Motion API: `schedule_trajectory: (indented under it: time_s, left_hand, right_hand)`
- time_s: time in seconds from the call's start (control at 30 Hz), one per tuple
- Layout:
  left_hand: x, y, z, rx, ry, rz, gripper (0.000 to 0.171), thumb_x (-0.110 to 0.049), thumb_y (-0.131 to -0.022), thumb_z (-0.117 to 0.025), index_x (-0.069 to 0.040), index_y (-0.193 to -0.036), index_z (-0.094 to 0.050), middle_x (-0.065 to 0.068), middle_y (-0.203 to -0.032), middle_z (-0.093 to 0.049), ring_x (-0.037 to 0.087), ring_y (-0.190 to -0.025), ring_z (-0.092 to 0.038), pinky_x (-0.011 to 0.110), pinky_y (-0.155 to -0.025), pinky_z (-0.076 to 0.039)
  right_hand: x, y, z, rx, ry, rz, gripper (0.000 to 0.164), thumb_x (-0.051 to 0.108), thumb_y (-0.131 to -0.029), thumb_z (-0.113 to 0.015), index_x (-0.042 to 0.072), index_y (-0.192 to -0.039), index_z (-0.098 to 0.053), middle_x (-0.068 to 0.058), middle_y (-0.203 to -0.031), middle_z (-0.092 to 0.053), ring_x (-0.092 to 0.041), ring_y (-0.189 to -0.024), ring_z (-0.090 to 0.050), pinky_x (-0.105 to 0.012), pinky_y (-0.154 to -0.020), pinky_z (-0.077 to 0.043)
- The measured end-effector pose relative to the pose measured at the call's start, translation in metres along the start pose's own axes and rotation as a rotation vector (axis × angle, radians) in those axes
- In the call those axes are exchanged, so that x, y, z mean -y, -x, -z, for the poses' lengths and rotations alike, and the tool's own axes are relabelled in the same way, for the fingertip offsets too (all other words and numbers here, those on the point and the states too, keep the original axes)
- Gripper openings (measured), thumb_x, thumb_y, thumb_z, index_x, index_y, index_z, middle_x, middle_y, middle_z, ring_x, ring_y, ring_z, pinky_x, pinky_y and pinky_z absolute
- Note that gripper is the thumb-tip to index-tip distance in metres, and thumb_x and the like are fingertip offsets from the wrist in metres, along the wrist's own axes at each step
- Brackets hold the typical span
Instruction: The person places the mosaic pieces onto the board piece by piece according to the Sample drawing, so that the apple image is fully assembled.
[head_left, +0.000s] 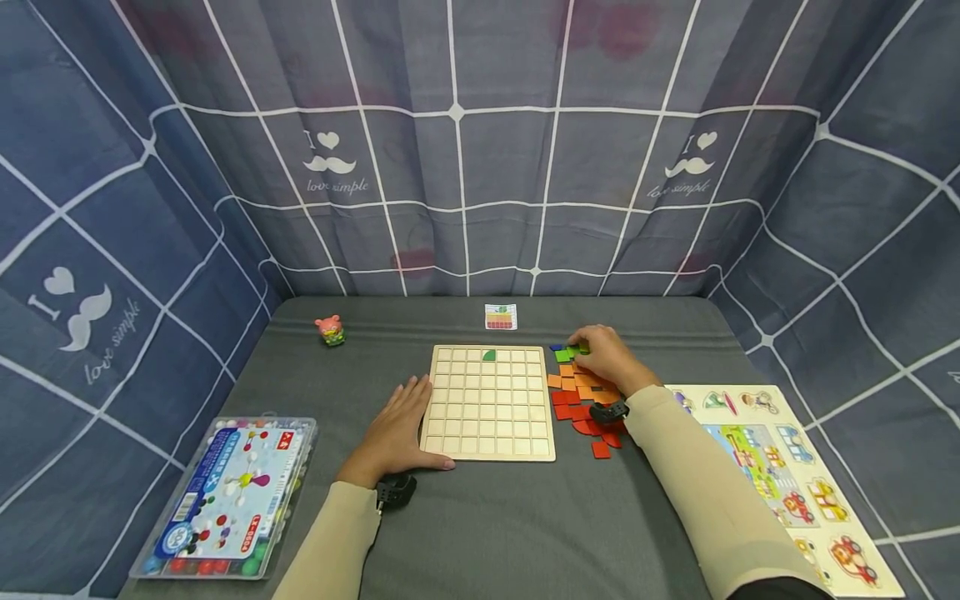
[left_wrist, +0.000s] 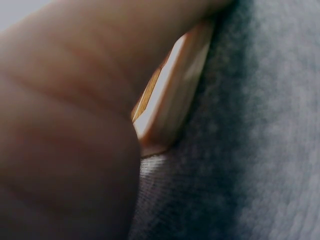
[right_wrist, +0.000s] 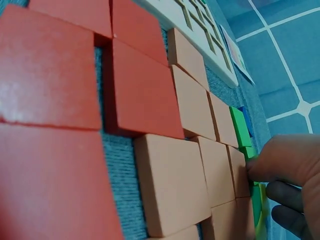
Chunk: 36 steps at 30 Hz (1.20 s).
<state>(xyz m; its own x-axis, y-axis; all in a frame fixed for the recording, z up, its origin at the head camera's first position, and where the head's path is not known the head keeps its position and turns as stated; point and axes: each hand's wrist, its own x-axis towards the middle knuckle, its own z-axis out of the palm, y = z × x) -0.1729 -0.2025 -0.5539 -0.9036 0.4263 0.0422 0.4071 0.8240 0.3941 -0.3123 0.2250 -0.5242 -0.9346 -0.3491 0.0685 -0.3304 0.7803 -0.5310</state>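
Note:
A wooden grid board (head_left: 491, 404) lies flat on the table, with one green leaf-shaped piece (head_left: 489, 355) in its top row. My left hand (head_left: 393, 429) rests against the board's left side, fingers straight and thumb at its lower left corner. In the left wrist view, the board's edge (left_wrist: 172, 95) shows past the blurred hand. Right of the board, my right hand (head_left: 606, 357) pinches at a green tile (right_wrist: 249, 151) at the far end of the loose tiles. Orange tiles (right_wrist: 172, 177) and red tiles (right_wrist: 145, 90) lie nearer, partly under the wrist.
A small picture card (head_left: 501, 317) lies behind the board, and a pink-headed figurine (head_left: 330, 330) stands at back left. A clear plastic case (head_left: 225, 500) of coloured balls sits at front left. A picture puzzle board (head_left: 795, 475) lies at right, partly under the right sleeve.

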Motion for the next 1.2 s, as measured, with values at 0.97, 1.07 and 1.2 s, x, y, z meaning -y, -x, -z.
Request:
schedule_trajectory:
  time_s: [0.97,1.07,1.2]
  left_hand:
    - [-0.0006,-0.0008,0.0009,0.020,-0.007,0.014,0.153,-0.092,-0.061,-0.075,0.001,-0.167,-0.016,0.015,-0.173,-0.013,0.030,-0.159,-0.008,0.046,-0.128,-0.006]
    - [-0.0007,-0.0003,0.0008,0.024,-0.003,0.021,0.153,-0.093,-0.061,-0.075,0.001,-0.167,-0.016,0.015,-0.173,-0.012,0.030,-0.159,-0.007,0.046,-0.128,-0.006]
    - [-0.0015,-0.0004,0.0009,0.021,0.008,0.019,0.152,-0.092,-0.061,-0.076,0.001,-0.167,-0.017,0.015,-0.173,-0.013,0.030,-0.159,-0.007,0.047,-0.128,-0.006]
  right_hand:
    - [0.0029,0.0026,-0.0057,-0.062,0.036,0.075,0.020,0.005,-0.097,-0.077,-0.001,-0.116,-0.077,-0.017,-0.120,-0.070,-0.040,-0.119,-0.060,-0.058,-0.113,-0.039]
    - [0.0041,0.0019,-0.0062,-0.067,0.028,0.089,0.019,0.005,-0.097,-0.076,0.000,-0.116,-0.077,-0.017,-0.119,-0.070,-0.038,-0.117,-0.061,-0.057,-0.110,-0.043]
    - [0.0073,0.0014,-0.0079,-0.086,0.013,0.109,0.019,0.005,-0.097,-0.077,0.000,-0.116,-0.077,-0.016,-0.119,-0.070,-0.038,-0.116,-0.063,-0.055,-0.107,-0.047]
